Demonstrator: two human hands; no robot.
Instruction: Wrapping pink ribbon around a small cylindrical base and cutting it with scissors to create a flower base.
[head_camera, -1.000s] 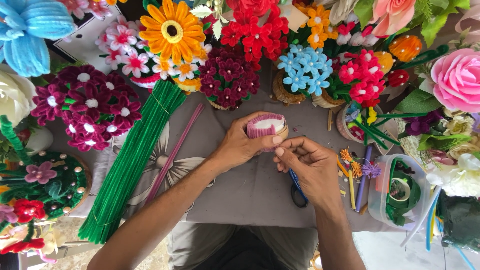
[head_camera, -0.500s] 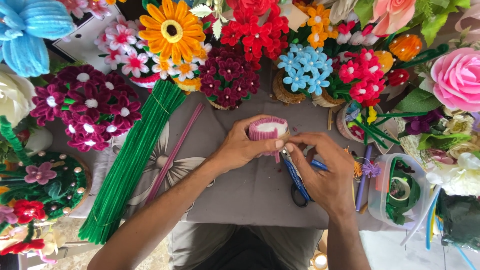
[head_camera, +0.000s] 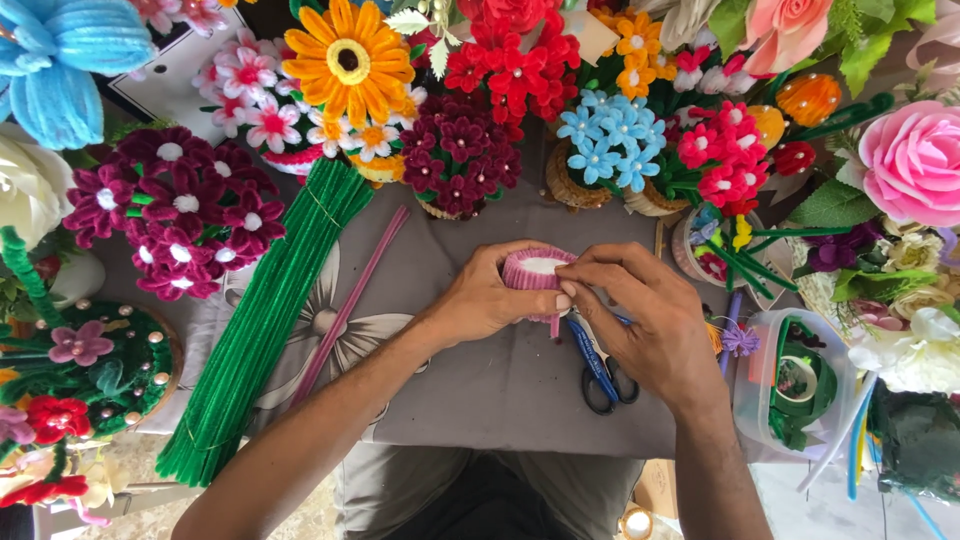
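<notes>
- At mid-frame, over the grey tabletop (head_camera: 480, 390), the left hand (head_camera: 490, 295) cups a small pink cup (head_camera: 533, 272) made of fuzzy pipe cleaner, with its fingers curled round the near side and its thumb at the rim.
- A second ago the right hand (head_camera: 650, 320) lay lower and to the right, apart from the cup; half a second ago it was beside the scissors (head_camera: 600, 365). Now it has closed in, and its fingertips pinch at the cup's right edge.
- My reading: both hands have come together on the cup, so work on the wrap itself has resumed, likely tucking or tightening the loose end.
- The cup is round and ribbed in pink coils, with a pale, whitish top showing inside the rim; a short pink tail (head_camera: 554, 325) hangs below it between the two hands.
- The left hand's grip is pressed round the cup, while the right hand's grip is a fingertip pinch on the rim; the palm hides exactly what it nips.
- The scissors, blue-handled, lie on the tabletop just under the right hand and are not held.
- Left of the hands lies a green bundle (head_camera: 260, 320) of pipe cleaners, with a pink stem (head_camera: 345, 305) beside it.
- Finished pipe-cleaner flowers ring the top of the frame, among them an orange daisy (head_camera: 348, 58) and blue blossoms (head_camera: 610, 135).
</notes>
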